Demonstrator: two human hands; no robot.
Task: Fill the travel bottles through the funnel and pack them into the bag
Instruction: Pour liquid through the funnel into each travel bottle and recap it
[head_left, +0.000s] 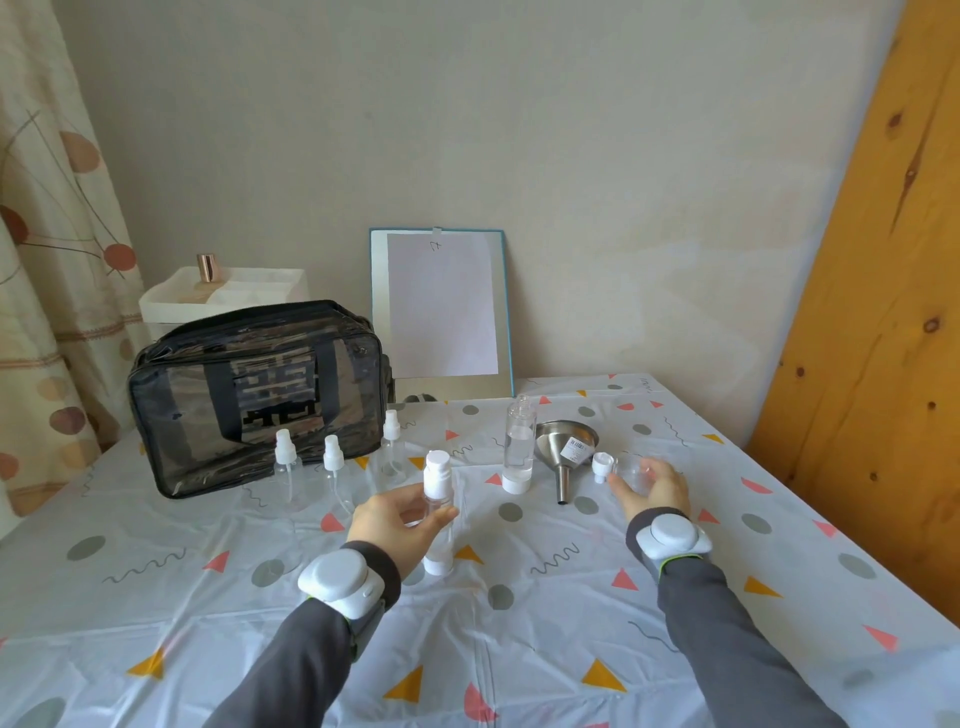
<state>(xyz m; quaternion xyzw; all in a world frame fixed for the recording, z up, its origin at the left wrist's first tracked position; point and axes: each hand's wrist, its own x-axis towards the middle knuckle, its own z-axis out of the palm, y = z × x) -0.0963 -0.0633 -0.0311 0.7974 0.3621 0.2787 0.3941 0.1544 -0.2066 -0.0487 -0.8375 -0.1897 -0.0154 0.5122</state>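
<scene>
The tablecloth (519, 649) is showing white with grey dots, pink and yellow triangles — the bag (197, 415) is looking black, the funnel (558, 449) silver.

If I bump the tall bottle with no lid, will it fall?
Likely yes: the bottle is tall and narrow. Its top is open with clear liquid inside, so it would probably spill. Smooth sides may feel slippery.

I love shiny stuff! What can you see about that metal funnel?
The metal funnel is shiny steel, a wide cone narrowing to a thin spout. A white barcode sticker sits on its cone. It lies tipped on the patterned tablecloth, spout towards the camera, just right of the tall clear bottle. Nothing holds it.
</scene>
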